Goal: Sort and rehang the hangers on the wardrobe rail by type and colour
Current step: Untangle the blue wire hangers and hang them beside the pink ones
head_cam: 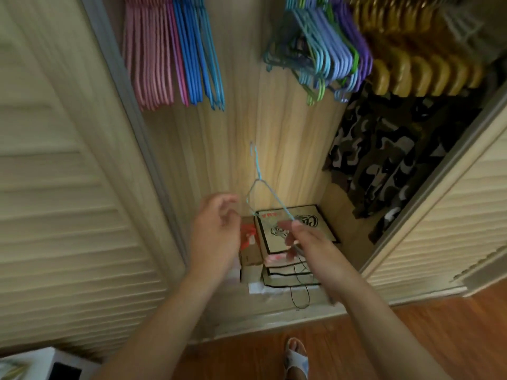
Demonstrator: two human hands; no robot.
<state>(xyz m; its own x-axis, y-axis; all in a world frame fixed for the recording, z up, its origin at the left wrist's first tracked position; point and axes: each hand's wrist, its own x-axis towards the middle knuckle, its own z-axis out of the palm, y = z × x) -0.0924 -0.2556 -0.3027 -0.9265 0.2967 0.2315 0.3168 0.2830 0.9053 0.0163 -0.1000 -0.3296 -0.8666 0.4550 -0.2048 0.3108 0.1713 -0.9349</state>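
A thin light-blue wire hanger [263, 187] points hook-up in front of the wardrobe's wooden back wall. My right hand [299, 239] pinches its right arm. Just left of the hanger's other arm is my left hand [216, 229], fingers loosely curled; the blur hides whether it touches the wire. Overhead hang pink hangers [148, 58] at the left, then blue hangers [200, 56]. After a gap comes a mixed bunch of teal, purple and green hangers [323, 50], and gold hangers [406, 64] hang at the right.
Louvred sliding doors [68, 187] frame the opening on both sides. Stacked boxes and bags [288, 242] sit on the wardrobe floor. A camouflage garment [389, 160] hangs under the gold hangers. My sandalled foot [296, 357] stands on the wooden floor.
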